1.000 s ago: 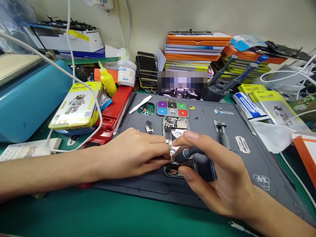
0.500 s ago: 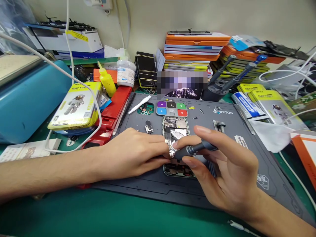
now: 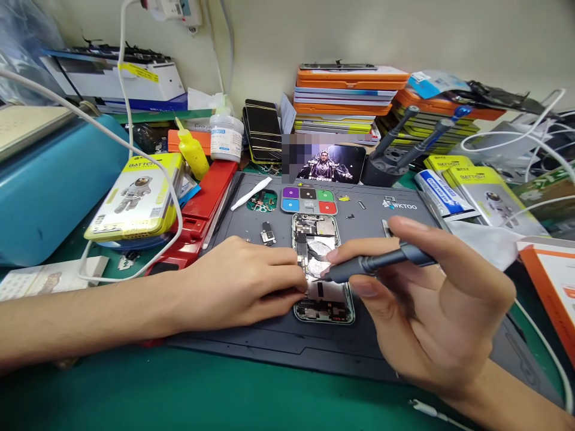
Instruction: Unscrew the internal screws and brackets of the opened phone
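An opened phone [image 3: 321, 293] lies on the dark mat with its circuit board and inner parts bare. At its left edge, my left hand [image 3: 251, 278] has its fingers bent and pressed together on the frame; the fingertips are partly hidden. My right hand [image 3: 440, 311] grips a dark grey pen-shaped screwdriver [image 3: 372, 261] between thumb and fingers. The screwdriver is tilted, its thin tip pointing left over the phone's middle, close to my left fingertips. Whether the tip touches a part, I cannot tell. A small dark phone part [image 3: 268, 233] lies left of the phone.
Behind the phone sits a coloured magnetic tray [image 3: 309, 206]. A lit phone screen [image 3: 332, 164] stands beyond it, beside a tool holder [image 3: 387, 167]. Battery boxes [image 3: 135, 194], a yellow bottle [image 3: 193, 149] and a paste jar [image 3: 226, 136] are at left. A white cable [image 3: 179, 209] loops over there.
My right hand has drawn back to the right with the screwdriver, now tilted lower, uncovering more of the phone's middle. My left hand stays at the phone's edge. The view has shifted slightly.
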